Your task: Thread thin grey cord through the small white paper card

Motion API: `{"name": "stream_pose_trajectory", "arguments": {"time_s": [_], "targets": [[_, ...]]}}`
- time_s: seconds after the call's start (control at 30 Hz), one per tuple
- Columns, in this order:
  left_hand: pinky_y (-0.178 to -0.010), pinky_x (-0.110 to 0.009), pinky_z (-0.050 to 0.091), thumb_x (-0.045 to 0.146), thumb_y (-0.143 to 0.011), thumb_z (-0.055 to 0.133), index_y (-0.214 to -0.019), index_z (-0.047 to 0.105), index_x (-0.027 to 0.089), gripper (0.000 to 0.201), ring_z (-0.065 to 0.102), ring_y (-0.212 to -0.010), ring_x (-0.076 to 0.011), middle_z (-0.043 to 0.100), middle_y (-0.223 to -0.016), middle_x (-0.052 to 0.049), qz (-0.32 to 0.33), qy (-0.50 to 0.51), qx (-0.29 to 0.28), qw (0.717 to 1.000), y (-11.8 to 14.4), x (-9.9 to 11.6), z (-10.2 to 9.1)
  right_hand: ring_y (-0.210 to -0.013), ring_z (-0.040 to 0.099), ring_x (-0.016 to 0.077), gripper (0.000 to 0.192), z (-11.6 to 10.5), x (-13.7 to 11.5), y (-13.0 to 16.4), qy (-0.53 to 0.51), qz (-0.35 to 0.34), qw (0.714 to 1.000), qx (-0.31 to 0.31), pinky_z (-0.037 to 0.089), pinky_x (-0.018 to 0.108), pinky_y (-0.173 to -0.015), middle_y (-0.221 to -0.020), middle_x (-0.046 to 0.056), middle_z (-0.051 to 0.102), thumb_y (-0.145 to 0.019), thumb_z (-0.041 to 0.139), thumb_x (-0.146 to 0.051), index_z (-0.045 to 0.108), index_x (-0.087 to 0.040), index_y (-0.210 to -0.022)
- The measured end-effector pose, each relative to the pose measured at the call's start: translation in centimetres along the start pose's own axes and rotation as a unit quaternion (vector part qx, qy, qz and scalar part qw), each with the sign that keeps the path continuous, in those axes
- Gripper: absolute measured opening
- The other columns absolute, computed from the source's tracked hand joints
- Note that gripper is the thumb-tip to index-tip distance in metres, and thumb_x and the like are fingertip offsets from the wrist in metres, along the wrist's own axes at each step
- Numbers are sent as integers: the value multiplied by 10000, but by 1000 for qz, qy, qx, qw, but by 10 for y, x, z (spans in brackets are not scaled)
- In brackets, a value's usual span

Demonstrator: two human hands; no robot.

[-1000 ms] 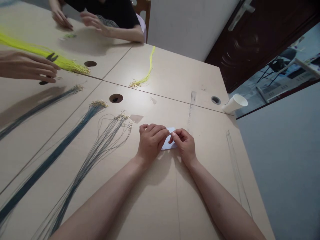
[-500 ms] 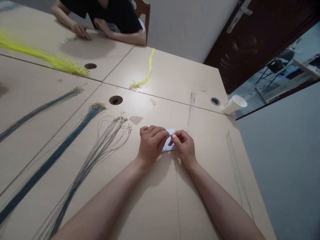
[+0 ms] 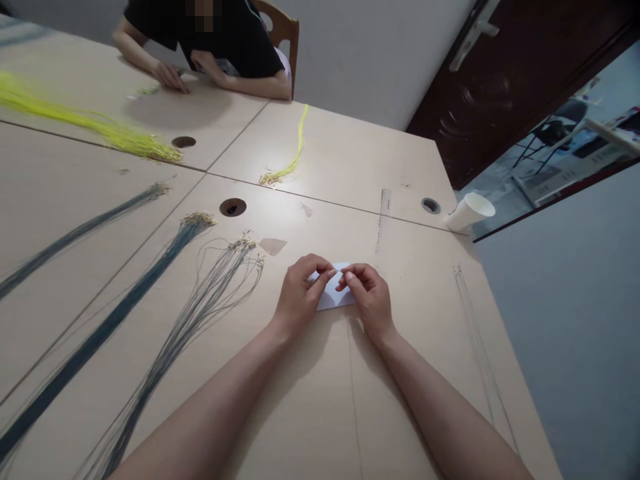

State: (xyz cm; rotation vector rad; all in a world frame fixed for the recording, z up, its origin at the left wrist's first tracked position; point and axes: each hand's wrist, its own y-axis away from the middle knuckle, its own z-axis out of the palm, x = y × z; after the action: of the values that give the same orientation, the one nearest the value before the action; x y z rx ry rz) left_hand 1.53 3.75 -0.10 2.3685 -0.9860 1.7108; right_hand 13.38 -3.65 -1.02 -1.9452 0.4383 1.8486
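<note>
Both my hands rest on the beige table (image 3: 410, 153) near its middle, over a small white card (image 3: 333, 298). My left hand (image 3: 299, 297) pinches the card's left part, fingers curled. My right hand (image 3: 369, 298) is curled over the card's right side, and its fingertips meet the left hand's at the card's top edge. A thin grey cord (image 3: 354, 393) runs from under my right hand toward me across the table. Whatever sits between the fingertips is too small to tell.
Left of my hands lie a fanned grey cord bundle (image 3: 207, 297) and blue bundles (image 3: 125, 300). Yellow cords (image 3: 293, 153) lie farther back. A clear ruler (image 3: 384, 210), a tipped paper cup (image 3: 469, 211) and cable holes (image 3: 233, 207) lie beyond. A person (image 3: 225, 47) sits opposite. Thin cords (image 3: 477, 347) lie near the right edge.
My left hand has slid slightly left, baring more of the white card. Another person's hand at the far left has left the view. The seated person's hands have shifted.
</note>
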Motion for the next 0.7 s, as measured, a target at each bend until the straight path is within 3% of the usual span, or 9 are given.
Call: {"name": "stream_pose_trajectory", "arguments": {"time_s": [0.3,0.7], "targets": [[-655,-234,398,265,-823,516,-725,560,169,143,527,-727,-111,589,-750,3,-17,9,-22,1000,-1,-1,0,-636,595,124,97,1,0,0,7,-17,1000,-5,465,258,-610,-695,-4,601,-800,546,-271,584,-185,-827],[-606,-225,391,315,-809,526,-719,577,165,182,527,-689,-112,593,-732,-2,-42,18,-34,998,-1,0,0,-621,571,134,93,3,7,3,129,-72,988,44,442,260,-563,-703,16,626,-787,545,-250,607,-183,-806]]}}
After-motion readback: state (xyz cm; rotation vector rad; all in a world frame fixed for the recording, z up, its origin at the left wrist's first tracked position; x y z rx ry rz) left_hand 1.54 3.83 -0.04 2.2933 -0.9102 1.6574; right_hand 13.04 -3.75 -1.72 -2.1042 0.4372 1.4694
